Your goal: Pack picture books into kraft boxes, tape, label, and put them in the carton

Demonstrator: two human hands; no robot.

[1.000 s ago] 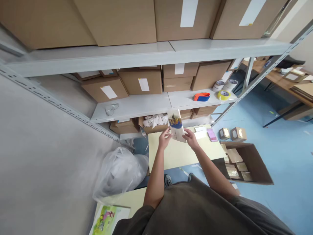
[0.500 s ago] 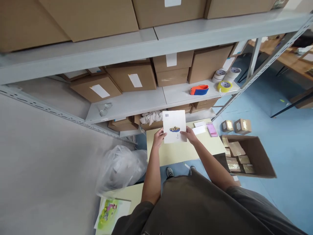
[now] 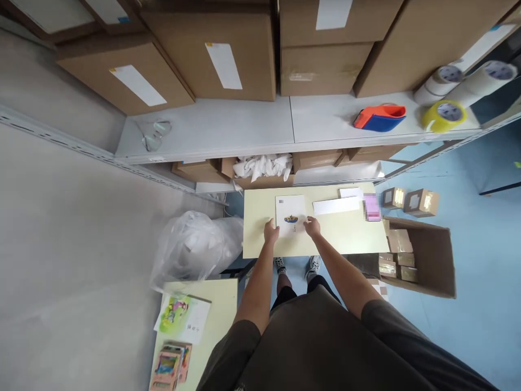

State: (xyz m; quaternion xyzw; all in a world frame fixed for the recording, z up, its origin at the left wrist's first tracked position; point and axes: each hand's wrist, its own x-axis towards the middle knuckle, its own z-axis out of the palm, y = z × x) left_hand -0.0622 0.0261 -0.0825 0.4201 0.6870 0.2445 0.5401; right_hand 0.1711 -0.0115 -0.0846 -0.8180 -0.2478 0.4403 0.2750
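Note:
A white book with a barcode and a small blue-and-yellow picture lies level on or just above the pale yellow table; I cannot tell whether it touches. My left hand grips its lower left edge with curled fingers. At the lower right edge, my right hand closes on the same book, thumb towards the cover. To the right of it rest a white strip of paper or card, another white piece and a pixelated pink item.
Shelves ahead hold cardboard boxes, tape rolls, an orange-and-blue tape dispenser and glasses. A plastic bag stands left, above a side table with books. An open carton of small boxes sits right.
Both hands have lowered the book towards the table. My view has tilted down, showing more of the table, the side table's books and my shoes.

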